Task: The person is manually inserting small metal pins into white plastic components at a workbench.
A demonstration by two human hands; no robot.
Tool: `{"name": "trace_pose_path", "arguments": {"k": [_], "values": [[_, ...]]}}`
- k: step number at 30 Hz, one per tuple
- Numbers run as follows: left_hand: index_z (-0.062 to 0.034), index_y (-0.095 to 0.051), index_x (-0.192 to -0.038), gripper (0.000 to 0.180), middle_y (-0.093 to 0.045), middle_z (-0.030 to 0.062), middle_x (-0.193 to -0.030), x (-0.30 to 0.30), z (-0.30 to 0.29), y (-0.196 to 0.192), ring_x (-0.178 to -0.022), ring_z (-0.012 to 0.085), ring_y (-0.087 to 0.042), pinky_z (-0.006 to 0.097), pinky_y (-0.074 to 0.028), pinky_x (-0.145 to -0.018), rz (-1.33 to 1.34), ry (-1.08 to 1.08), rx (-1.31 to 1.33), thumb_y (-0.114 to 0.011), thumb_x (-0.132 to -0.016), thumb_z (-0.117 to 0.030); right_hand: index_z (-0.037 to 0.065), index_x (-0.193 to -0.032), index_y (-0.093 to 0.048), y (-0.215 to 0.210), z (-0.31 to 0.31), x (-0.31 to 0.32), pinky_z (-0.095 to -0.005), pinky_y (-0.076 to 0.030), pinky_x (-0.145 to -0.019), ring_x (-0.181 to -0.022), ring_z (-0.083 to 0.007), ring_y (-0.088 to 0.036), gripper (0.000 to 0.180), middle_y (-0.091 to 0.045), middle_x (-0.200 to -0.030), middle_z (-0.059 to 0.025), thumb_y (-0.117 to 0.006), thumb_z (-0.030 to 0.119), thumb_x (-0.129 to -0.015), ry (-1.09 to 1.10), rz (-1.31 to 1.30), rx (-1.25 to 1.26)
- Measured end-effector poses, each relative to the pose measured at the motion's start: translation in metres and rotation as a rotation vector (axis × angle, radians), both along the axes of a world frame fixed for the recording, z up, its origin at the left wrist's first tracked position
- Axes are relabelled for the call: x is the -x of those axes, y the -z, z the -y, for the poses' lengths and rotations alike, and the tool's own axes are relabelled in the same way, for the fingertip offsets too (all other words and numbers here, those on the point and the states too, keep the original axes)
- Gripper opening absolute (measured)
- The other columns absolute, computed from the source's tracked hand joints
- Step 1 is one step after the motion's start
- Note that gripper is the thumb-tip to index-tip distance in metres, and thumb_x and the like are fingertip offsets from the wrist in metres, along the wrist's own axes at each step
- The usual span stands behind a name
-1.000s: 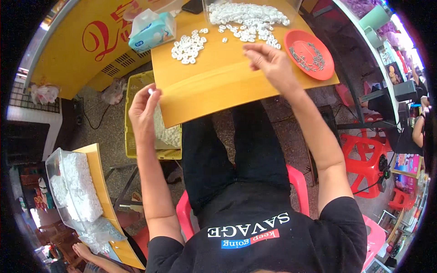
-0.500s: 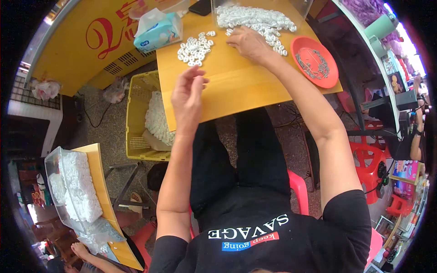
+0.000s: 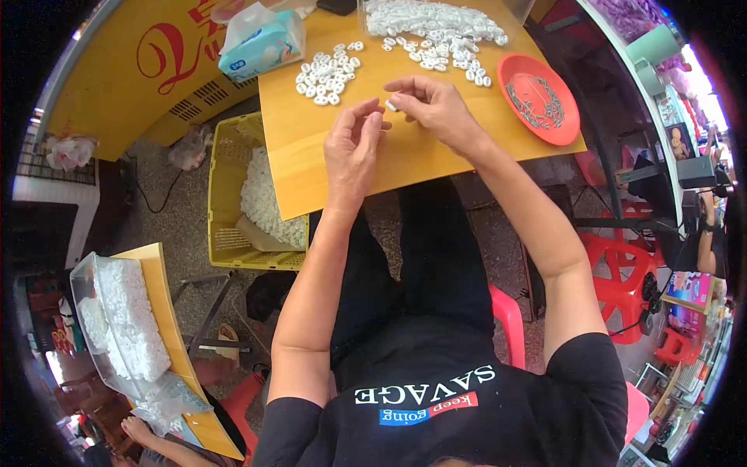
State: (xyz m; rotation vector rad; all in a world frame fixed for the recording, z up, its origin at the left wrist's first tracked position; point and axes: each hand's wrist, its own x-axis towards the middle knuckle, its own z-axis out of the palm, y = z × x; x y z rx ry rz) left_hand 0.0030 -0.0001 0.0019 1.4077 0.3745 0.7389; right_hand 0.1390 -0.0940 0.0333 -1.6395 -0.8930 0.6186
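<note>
Both your hands have met above the yellow table (image 3: 436, 167); your right hand (image 3: 436, 109) pinches a small white piece (image 3: 391, 105); your left hand (image 3: 354, 144), fingers loosely curled and empty, sits at seven o'clock from it.

A soft tissue pack (image 3: 262, 43), pale blue and white, lies at the desk's (image 3: 311, 175) far left corner. Behind it stands a yellow sign (image 3: 132, 82) with red lettering. A pink box (image 3: 689, 288) sits far right.
</note>
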Motion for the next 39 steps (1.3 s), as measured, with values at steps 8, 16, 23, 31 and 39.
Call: {"name": "trace_pose_path", "arguments": {"k": [8,16,23,31,39], "values": [[0.0039,-0.060,-0.107,0.019,-0.066,0.0067,-0.089,0.005,-0.008,-0.001,-0.077,0.0116,-0.064,0.024,-0.051,-0.071,0.006,0.104,0.125,-0.060,-0.093,-0.010,-0.003,-0.114,-0.060,0.011,0.006,0.025,-0.0226,-0.049,-0.070,-0.077,-0.0065,-0.058,0.030,-0.064,-0.084,-0.0022,-0.066,0.010,-0.088,0.014,-0.035,-0.226],[0.0016,-0.057,-0.103,0.015,-0.066,0.0074,-0.091,0.009,-0.009,-0.002,-0.077,0.0126,-0.064,0.024,-0.050,-0.071,0.068,0.148,0.153,-0.060,-0.093,-0.009,-0.001,-0.109,-0.064,0.013,0.001,0.032,-0.0229,-0.049,-0.069,-0.077,-0.0067,-0.059,0.024,-0.066,-0.084,-0.0018,-0.066,0.013,-0.089,0.096,-0.062,-0.240],[0.0016,-0.057,-0.101,0.014,-0.067,0.0081,-0.090,0.007,-0.008,-0.001,-0.074,0.0116,-0.063,0.023,-0.049,-0.068,0.032,0.153,0.138,-0.060,-0.092,-0.009,0.004,-0.099,-0.070,0.002,0.024,-0.048,-0.0297,-0.051,-0.074,-0.081,-0.0184,-0.066,0.018,-0.070,-0.090,-0.0101,-0.064,0.017,-0.088,0.268,0.559,-0.041],[0.0018,-0.059,-0.101,0.014,-0.067,0.0079,-0.091,0.008,-0.010,0.000,-0.073,0.0109,-0.062,0.023,-0.048,-0.066,0.017,0.187,0.141,-0.062,-0.091,-0.008,0.007,-0.100,-0.069,-0.039,0.095,-0.136,-0.0418,-0.050,-0.080,-0.090,-0.0326,-0.065,0.025,-0.069,-0.095,-0.0138,-0.059,0.026,-0.088,0.317,1.001,0.311],[0.0003,-0.057,-0.101,0.012,-0.067,0.0104,-0.101,0.009,-0.005,-0.007,-0.078,0.0108,-0.062,0.022,-0.047,-0.070,-0.019,0.192,0.100,-0.060,-0.093,-0.008,0.010,-0.099,-0.070,-0.050,0.173,-0.170,-0.0425,-0.052,-0.082,-0.092,-0.0303,-0.066,0.022,-0.069,-0.097,-0.0127,-0.060,0.025,-0.086,0.376,1.011,0.781]]}}
